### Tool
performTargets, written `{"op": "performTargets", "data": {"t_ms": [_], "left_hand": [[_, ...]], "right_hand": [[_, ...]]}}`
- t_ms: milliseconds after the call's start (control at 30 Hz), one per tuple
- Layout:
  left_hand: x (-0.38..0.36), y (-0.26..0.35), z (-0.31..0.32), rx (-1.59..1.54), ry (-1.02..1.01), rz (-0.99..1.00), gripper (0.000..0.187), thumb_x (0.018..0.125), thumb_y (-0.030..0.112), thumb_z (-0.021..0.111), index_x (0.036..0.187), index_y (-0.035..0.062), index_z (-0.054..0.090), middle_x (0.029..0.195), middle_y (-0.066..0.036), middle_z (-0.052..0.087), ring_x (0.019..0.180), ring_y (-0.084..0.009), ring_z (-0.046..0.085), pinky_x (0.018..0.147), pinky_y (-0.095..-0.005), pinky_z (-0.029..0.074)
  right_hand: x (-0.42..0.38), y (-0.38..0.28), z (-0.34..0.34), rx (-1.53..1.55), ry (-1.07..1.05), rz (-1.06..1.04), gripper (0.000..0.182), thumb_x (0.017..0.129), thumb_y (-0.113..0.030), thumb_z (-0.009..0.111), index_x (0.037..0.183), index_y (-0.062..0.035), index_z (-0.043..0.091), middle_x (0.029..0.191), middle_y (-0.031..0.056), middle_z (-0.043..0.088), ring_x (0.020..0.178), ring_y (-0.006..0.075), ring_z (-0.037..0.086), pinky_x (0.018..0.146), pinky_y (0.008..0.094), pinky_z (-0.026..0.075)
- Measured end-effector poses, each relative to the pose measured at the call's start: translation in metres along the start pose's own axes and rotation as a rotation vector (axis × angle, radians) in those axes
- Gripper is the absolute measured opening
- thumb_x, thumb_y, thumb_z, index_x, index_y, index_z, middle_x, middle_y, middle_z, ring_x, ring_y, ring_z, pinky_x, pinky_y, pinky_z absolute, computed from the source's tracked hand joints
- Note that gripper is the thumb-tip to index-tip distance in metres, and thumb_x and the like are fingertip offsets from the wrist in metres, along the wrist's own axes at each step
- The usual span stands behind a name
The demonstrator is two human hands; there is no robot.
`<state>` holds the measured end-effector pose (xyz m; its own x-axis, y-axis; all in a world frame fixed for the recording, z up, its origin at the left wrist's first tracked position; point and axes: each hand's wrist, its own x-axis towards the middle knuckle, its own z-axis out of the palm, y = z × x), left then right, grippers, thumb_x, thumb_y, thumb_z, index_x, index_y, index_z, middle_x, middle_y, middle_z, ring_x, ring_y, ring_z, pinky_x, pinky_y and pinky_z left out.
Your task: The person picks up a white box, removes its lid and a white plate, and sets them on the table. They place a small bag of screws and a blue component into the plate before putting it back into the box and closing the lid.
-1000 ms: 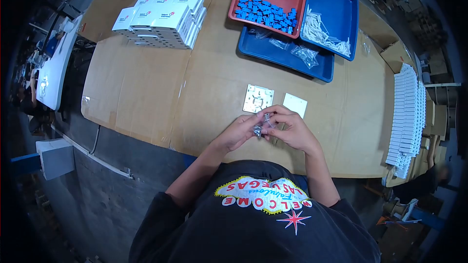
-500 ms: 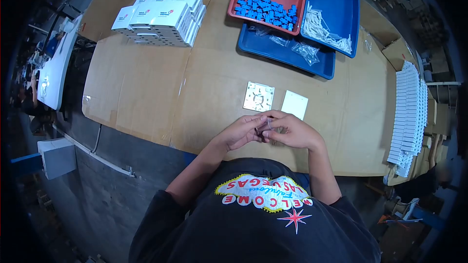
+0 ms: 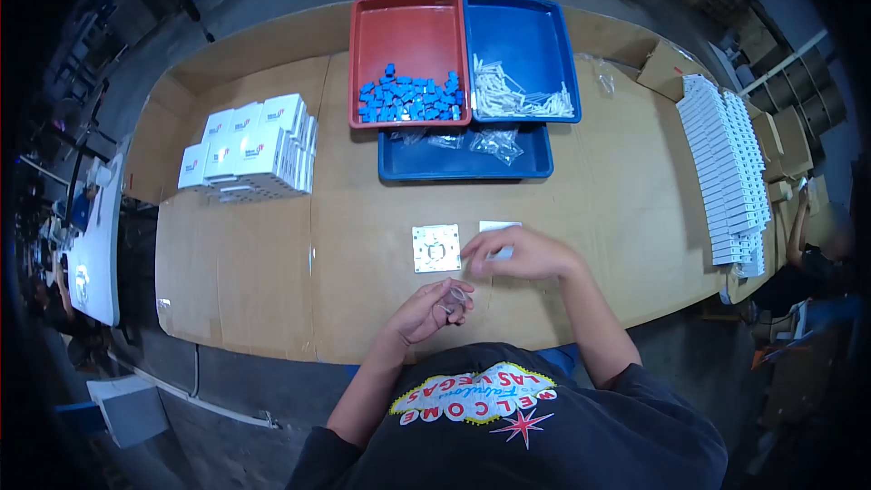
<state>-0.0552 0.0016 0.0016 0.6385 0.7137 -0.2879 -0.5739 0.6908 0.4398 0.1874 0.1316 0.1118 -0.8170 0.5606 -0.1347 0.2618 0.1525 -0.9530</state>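
Observation:
My left hand (image 3: 430,312) is curled palm up near the table's front edge, around a small see-through plastic piece (image 3: 451,301) that looks like a clear bag. My right hand (image 3: 522,255) reaches over a white square cover (image 3: 502,226) and hides most of it. Its fingers are stretched to the left, slightly blurred, with nothing visible in them. Just beyond the fingertips lies an open white square base plate (image 3: 437,249) with a round pattern of parts in its middle.
A red tray (image 3: 408,25) holds blue connectors; a blue tray (image 3: 517,29) beside it holds thin white pieces. A lower blue tray (image 3: 464,168) contains clear bags. White printed boxes (image 3: 249,150) are stacked at left, white plates (image 3: 726,172) at right. Another person (image 3: 807,249) is at far right.
My hands have come apart. The right has moved away from the left, toward the white base plate and cover. The left keeps the clear plastic piece. The camera view has shifted and turned.

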Motion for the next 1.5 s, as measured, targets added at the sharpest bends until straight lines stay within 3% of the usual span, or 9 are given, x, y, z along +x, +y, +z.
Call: {"op": "performTargets", "data": {"t_ms": [100, 167, 267, 400, 533, 733, 933, 1133, 1500], "left_hand": [[0.000, -0.003, -0.003, -0.049, -0.009, -0.024, 0.044, 0.114, 0.039, 0.043, 0.130, 0.0034, 0.063, 0.102, -0.008, 0.067, 0.075, -0.0133, 0.057, 0.083, -0.0361, 0.053], [0.001, -0.006, -0.012, -0.131, -0.067, -0.009, 0.045, 0.114, 0.041, 0.042, 0.132, 0.0044, 0.061, 0.103, -0.007, 0.065, 0.075, -0.0129, 0.055, 0.086, -0.0381, 0.051], [0.007, -0.007, -0.023, -0.298, -0.175, 0.003, 0.047, 0.114, 0.041, 0.040, 0.137, 0.0044, 0.059, 0.109, -0.007, 0.064, 0.079, -0.0137, 0.056, 0.089, -0.0375, 0.049], [0.007, -0.006, -0.020, -0.242, -0.132, 0.020, 0.048, 0.114, 0.039, 0.041, 0.142, 0.0023, 0.055, 0.112, -0.007, 0.065, 0.083, -0.0147, 0.058, 0.090, -0.0370, 0.049], [0.005, -0.005, -0.017, -0.252, -0.142, 0.027, 0.046, 0.114, 0.037, 0.041, 0.142, 0.0022, 0.055, 0.111, -0.007, 0.066, 0.085, -0.0147, 0.059, 0.091, -0.0374, 0.050], [0.006, -0.003, -0.014, -0.220, -0.097, 0.009, 0.047, 0.114, 0.037, 0.043, 0.143, 0.0025, 0.054, 0.112, -0.007, 0.067, 0.086, -0.0150, 0.059, 0.092, -0.0377, 0.049], [0.007, -0.003, -0.016, -0.233, -0.138, 0.003, 0.048, 0.113, 0.038, 0.044, 0.144, 0.0030, 0.054, 0.112, -0.006, 0.067, 0.087, -0.0150, 0.059, 0.093, -0.0379, 0.049], [0.008, -0.003, -0.017, -0.225, -0.132, 0.001, 0.049, 0.113, 0.039, 0.045, 0.144, 0.0029, 0.054, 0.112, -0.006, 0.066, 0.086, -0.0150, 0.058, 0.093, -0.0382, 0.049], [0.009, -0.002, -0.014, -0.225, -0.138, -0.006, 0.049, 0.112, 0.039, 0.045, 0.144, 0.0030, 0.053, 0.111, -0.006, 0.064, 0.086, -0.0152, 0.057, 0.094, -0.0383, 0.048]], "right_hand": [[0.012, -0.011, -0.050, -0.129, 0.401, 0.148, 0.024, 0.099, -0.023, 0.071, 0.107, -0.0001, 0.075, 0.104, 0.0125, 0.077, 0.100, 0.0253, 0.073, 0.091, 0.0368, 0.055], [0.026, 0.009, -0.090, -0.422, 0.638, 0.071, 0.020, 0.097, -0.017, 0.069, 0.107, -0.0005, 0.075, 0.102, 0.0150, 0.077, 0.093, 0.0274, 0.073, 0.085, 0.0383, 0.056], [0.047, 0.017, -0.140, -0.620, 0.807, 0.150, 0.018, 0.094, -0.016, 0.067, 0.104, -0.0049, 0.077, 0.105, 0.0174, 0.075, 0.097, 0.0349, 0.072, 0.086, 0.0445, 0.057], [0.080, 0.056, -0.178, -0.990, 0.769, 0.241, 0.018, 0.092, -0.022, 0.067, 0.099, -0.0116, 0.080, 0.100, 0.0158, 0.077, 0.096, 0.0370, 0.073, 0.088, 0.0503, 0.057], [0.104, 0.059, -0.191, -0.967, 0.772, 0.420, 0.016, 0.084, -0.024, 0.073, 0.091, -0.0125, 0.081, 0.100, 0.0149, 0.078, 0.097, 0.0356, 0.074, 0.088, 0.0495, 0.059], [0.123, 0.061, -0.204, -0.973, 0.773, 0.513, 0.016, 0.081, -0.027, 0.075, 0.086, -0.0132, 0.081, 0.096, 0.0148, 0.078, 0.093, 0.0345, 0.075, 0.085, 0.0467, 0.060], [0.123, 0.073, -0.199, -1.195, 0.781, 0.338, 0.016, 0.080, -0.023, 0.073, 0.083, -0.0069, 0.077, 0.095, 0.0164, 0.076, 0.091, 0.0365, 0.075, 0.081, 0.0500, 0.059], [0.111, 0.076, -0.200, -1.107, 0.787, 0.157, 0.018, 0.083, -0.022, 0.069, 0.080, -0.0057, 0.076, 0.096, 0.0158, 0.073, 0.087, 0.0369, 0.073, 0.080, 0.0507, 0.058], [0.110, 0.070, -0.191, -0.987, 0.868, 0.219, 0.016, 0.084, -0.022, 0.076, 0.092, -0.0076, 0.078, 0.101, 0.0139, 0.071, 0.096, 0.0359, 0.071, 0.084, 0.0494, 0.057]]}}
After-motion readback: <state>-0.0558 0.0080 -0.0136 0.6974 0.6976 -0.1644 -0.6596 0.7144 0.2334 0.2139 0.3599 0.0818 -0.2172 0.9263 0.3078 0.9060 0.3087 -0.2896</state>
